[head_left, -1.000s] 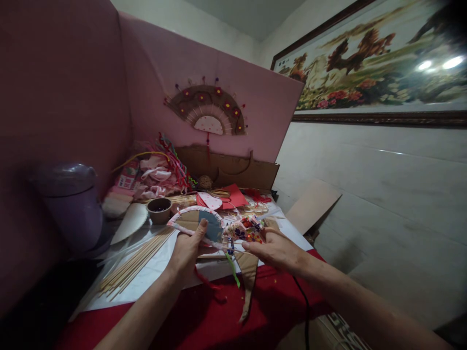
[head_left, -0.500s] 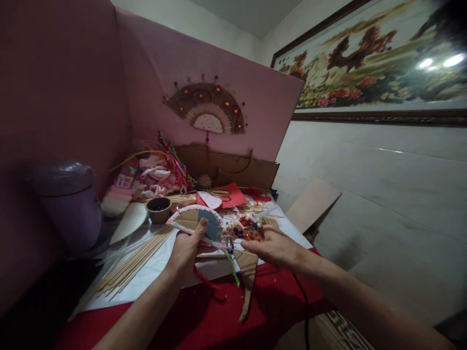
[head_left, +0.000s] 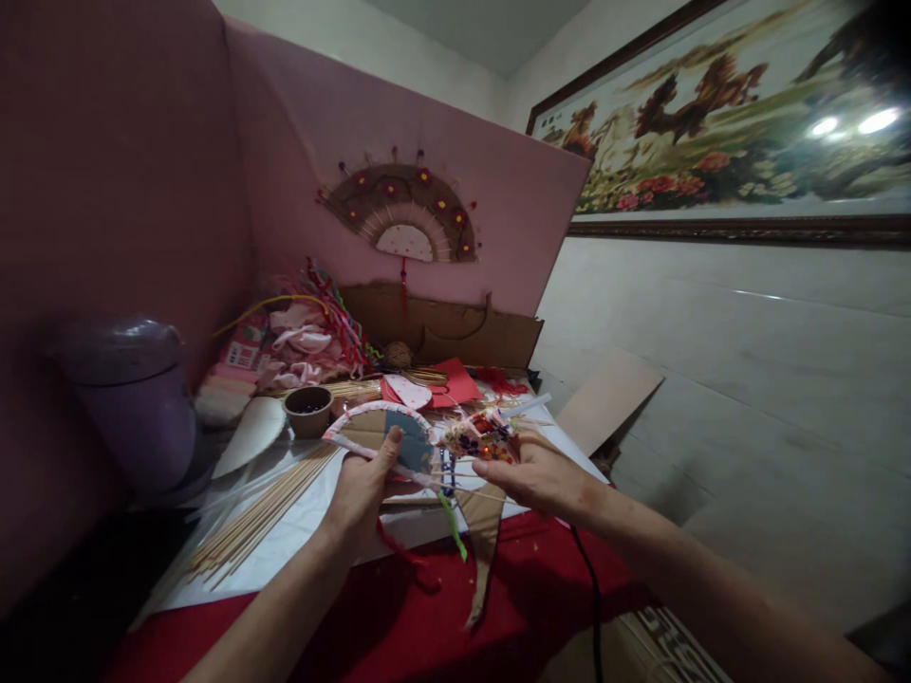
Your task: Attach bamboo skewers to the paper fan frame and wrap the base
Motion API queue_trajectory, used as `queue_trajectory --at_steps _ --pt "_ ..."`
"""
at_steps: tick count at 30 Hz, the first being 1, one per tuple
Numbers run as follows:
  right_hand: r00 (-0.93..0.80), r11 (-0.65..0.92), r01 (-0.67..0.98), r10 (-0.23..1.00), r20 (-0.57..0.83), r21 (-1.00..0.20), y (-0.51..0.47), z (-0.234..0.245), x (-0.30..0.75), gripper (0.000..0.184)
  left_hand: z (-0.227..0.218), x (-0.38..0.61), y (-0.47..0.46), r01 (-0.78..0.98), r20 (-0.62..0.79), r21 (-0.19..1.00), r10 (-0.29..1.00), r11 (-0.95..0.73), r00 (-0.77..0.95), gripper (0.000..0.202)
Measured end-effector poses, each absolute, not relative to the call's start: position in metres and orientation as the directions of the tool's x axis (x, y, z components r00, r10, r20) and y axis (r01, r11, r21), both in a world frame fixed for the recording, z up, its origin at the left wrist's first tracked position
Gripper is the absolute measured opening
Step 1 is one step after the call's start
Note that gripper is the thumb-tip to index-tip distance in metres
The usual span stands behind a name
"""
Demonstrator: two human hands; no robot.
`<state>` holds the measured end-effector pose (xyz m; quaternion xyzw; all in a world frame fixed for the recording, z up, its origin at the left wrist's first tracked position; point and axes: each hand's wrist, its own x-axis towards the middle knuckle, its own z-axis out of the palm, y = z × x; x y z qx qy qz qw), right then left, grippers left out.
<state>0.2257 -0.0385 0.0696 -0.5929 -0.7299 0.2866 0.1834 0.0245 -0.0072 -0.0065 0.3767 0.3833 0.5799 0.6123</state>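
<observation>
My left hand [head_left: 364, 489] grips a half-round cardboard piece [head_left: 362, 432], thumb on its face. The piece is part brown, part grey-blue, with pink-and-white wrapping along its rim. In my right hand [head_left: 537, 474] is a colourful patterned glue gun [head_left: 480, 436] with a small red light. A translucent glue stick [head_left: 527, 406] juts from its back end. The gun's front points left, close to the right end of the cardboard piece; whether they touch I cannot tell. Thin sticks, blue beads [head_left: 447, 471] and a green strip [head_left: 454, 528] show between the hands.
Bamboo sticks [head_left: 267, 512] lie on the white sheet at left, near a small brown pot [head_left: 308, 410]. Pink cloth [head_left: 303, 337] and coloured strips are heaped behind. A finished-looking cardboard fan [head_left: 405, 204] hangs on the pink panel. A black cord [head_left: 592, 588] runs below my right hand.
My right hand and the glue gun have shifted slightly right, away from the cardboard piece. More of the glue stick shows. My left hand has barely moved.
</observation>
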Motion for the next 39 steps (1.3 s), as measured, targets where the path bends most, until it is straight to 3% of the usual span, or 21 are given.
queue_trajectory --at_steps 5,13,18,24,33,39 --pt "-0.286 0.203 0.752 0.958 -0.033 -0.627 -0.035 0.059 0.235 0.028 -0.009 0.024 -0.006 -0.433 -0.028 0.900 0.999 0.035 0.021 0.036" --pt "-0.295 0.292 0.820 0.953 0.073 -0.492 -0.033 0.053 0.237 0.027 -0.006 0.024 -0.008 -0.449 -0.032 0.893 0.999 0.039 0.023 0.038" --pt "-0.338 0.299 0.821 0.941 0.009 -0.486 -0.033 0.051 0.239 0.030 -0.006 0.024 -0.007 -0.448 -0.043 0.893 0.999 0.046 0.016 0.041" --pt "-0.399 0.374 0.849 0.917 0.011 -0.372 -0.030 0.047 0.247 0.027 -0.008 0.024 -0.007 -0.454 -0.029 0.890 0.999 0.044 0.038 0.039" --pt "-0.187 0.141 0.802 0.982 -0.021 -0.580 -0.036 0.061 0.231 0.037 -0.006 0.023 -0.008 -0.451 -0.019 0.892 0.999 0.031 0.031 0.040" --pt "-0.174 0.124 0.762 0.985 -0.017 -0.636 -0.038 0.063 0.228 0.038 -0.005 0.024 -0.008 -0.440 -0.030 0.897 0.999 0.040 0.030 0.042"
